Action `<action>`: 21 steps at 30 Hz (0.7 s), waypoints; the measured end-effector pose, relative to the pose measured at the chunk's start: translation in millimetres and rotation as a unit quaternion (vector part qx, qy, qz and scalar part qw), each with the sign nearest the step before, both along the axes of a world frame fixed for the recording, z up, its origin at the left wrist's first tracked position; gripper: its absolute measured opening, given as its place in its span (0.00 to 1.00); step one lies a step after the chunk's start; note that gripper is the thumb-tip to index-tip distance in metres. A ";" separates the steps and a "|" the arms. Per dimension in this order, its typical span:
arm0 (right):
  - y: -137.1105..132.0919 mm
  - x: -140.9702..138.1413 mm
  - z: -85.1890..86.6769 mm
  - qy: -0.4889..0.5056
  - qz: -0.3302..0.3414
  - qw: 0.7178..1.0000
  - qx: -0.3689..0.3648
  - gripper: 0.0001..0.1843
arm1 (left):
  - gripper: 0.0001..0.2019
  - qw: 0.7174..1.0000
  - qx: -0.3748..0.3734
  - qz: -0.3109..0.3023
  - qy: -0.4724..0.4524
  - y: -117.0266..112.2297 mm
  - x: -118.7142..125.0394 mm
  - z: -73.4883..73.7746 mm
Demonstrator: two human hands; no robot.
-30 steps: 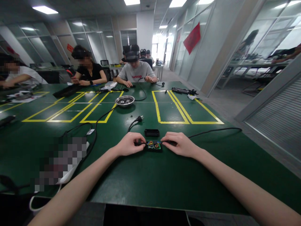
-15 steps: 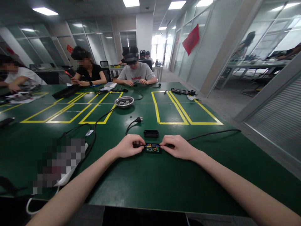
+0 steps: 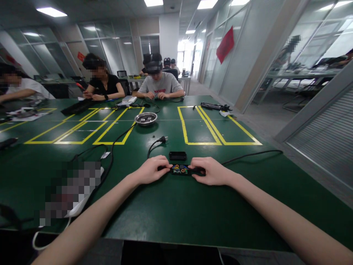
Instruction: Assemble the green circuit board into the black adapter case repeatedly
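Since half a second ago, both hands have slid a little farther up the table with the open adapter between them, closing most of the gap to the black cover beyond it. That open adapter (image 3: 180, 170), a small black tray showing a circuit board with orange and green parts, lies flat on the green table (image 3: 176, 217), near the middle of the near half. The left hand (image 3: 151, 169) rests at its left end, fingers curled and pressed together over the black cord where it enters the case. The right hand (image 3: 211, 170) sits at the right end, fingers bent and close together, fingertips pinching the cable stub there.

Just beyond the adapter, nearly touching it, lies the black cover (image 3: 178, 155). From the left end a cord loops away to a plug (image 3: 163, 139) lying farther out. A thin black cable (image 3: 252, 155) runs from the right hand toward the right edge of the table.

Farther still, a metal bowl (image 3: 146, 118) stands among yellow tape lines (image 3: 202, 127). To the near left lies a white power strip, partly blurred (image 3: 82, 200). At the far side several people sit working, one in a grey shirt (image 3: 160, 85) and one in black (image 3: 106, 85).
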State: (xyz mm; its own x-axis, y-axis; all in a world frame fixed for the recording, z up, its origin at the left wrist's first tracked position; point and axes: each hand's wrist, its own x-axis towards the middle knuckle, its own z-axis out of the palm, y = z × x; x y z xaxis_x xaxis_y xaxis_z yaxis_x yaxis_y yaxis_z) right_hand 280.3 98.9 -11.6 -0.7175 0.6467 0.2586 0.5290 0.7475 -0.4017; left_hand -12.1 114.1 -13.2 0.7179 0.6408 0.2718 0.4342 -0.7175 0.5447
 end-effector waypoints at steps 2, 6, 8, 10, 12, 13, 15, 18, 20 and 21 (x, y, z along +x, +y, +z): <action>0.8 0.4 -1.0 -0.005 0.000 1.000 0.020 0.02 | 0.09 1.000 0.009 -0.007 0.011 -0.3 0.3 0.7; 5.6 -0.1 -6.6 -0.009 -0.027 0.997 0.078 0.07 | 0.09 0.997 0.061 0.030 0.026 0.3 1.5 -1.6; 8.4 -0.3 -8.7 -0.010 -0.043 0.995 0.088 0.07 | 0.09 0.995 0.084 0.047 0.037 1.6 2.1 -3.3; 10.8 0.0 -9.5 -0.010 -0.042 0.995 0.086 0.07 | 0.10 0.994 0.090 0.043 0.045 3.0 2.8 -4.4; 12.4 0.3 -9.3 -0.007 -0.030 0.996 0.078 0.07 | 0.10 0.995 0.084 0.035 0.042 4.0 3.7 -4.9; 12.9 0.2 -9.0 -0.003 -0.025 0.997 0.074 0.07 | 0.10 0.996 0.079 0.033 0.038 4.3 4.1 -5.1; 13.1 -0.5 -9.0 0.014 -0.016 0.998 0.067 0.08 | 0.09 0.996 0.071 0.036 0.028 4.4 4.6 -5.4; 13.4 -3.2 -11.7 0.065 -0.013 0.996 0.058 0.09 | 0.09 0.996 0.071 0.043 0.008 5.0 3.4 -5.9; 15.2 -5.2 -15.7 0.109 -0.030 0.992 0.052 0.12 | 0.08 0.996 0.063 0.056 -0.018 6.4 1.7 -6.7; 16.9 -6.1 -18.1 0.129 -0.055 0.989 0.048 0.13 | 0.08 0.995 0.052 0.075 -0.035 7.5 1.1 -7.5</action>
State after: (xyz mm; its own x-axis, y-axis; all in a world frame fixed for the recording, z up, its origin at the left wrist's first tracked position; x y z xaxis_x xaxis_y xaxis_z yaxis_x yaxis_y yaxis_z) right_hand 274.1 115.8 -29.8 -0.5466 0.6804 0.4882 0.4981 0.7328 -0.4636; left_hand -11.0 121.6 -20.6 0.5934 0.7048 0.3888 0.5039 -0.7019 0.5033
